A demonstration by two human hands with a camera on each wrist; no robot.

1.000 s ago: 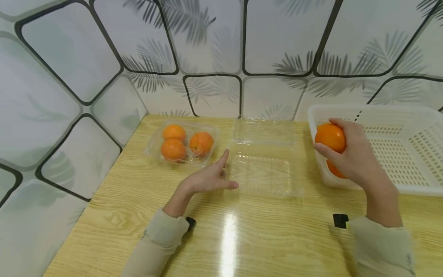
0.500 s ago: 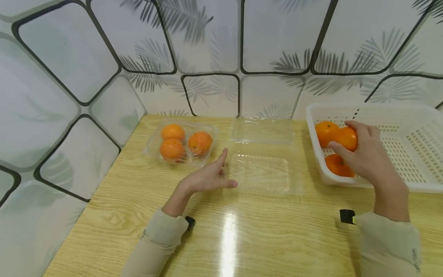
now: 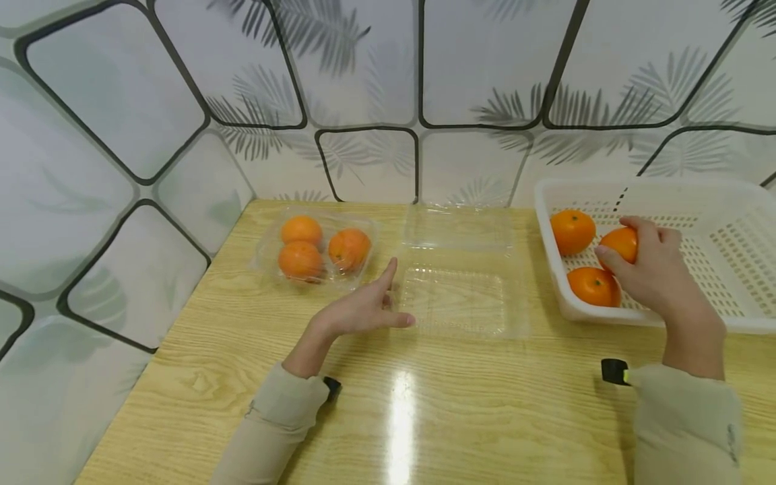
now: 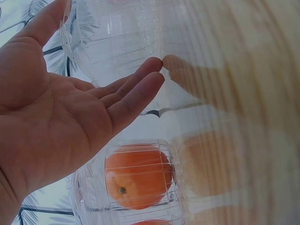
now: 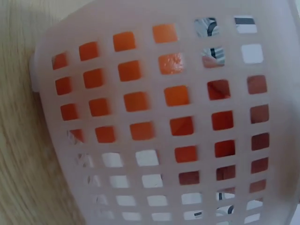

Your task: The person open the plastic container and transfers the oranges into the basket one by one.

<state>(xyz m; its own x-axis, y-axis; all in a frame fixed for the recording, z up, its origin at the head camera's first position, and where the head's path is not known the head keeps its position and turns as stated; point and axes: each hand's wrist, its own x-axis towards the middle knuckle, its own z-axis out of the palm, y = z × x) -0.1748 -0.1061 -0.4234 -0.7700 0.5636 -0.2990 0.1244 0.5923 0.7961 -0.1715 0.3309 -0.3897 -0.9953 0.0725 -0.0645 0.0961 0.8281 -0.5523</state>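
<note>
My right hand [image 3: 655,269] grips an orange [image 3: 620,245] inside the white plastic basket [image 3: 642,316], with the thumb and fingers on either side of it. Two other oranges lie at the basket's left end, one at the back [image 3: 572,232] and one at the front [image 3: 594,287]. In the right wrist view the basket's perforated wall [image 5: 161,48] hides the hand's grip; orange fruit shows through its holes. My left hand [image 3: 360,310], fingers extended, is at the left edge of an open clear plastic clamshell box [image 3: 455,303]; the left wrist view shows its palm [image 4: 61,117].
Left of the open box stands another clear box [image 3: 267,259] holding three oranges [image 3: 301,260]. The open box's lid [image 3: 457,228] leans back near the patterned wall [image 3: 376,165]. All stand on a wood-grain table [image 3: 242,337].
Holding the orange, my right hand has shifted right within the basket, away from its left end, uncovering the two other oranges. The left hand stays in place.
</note>
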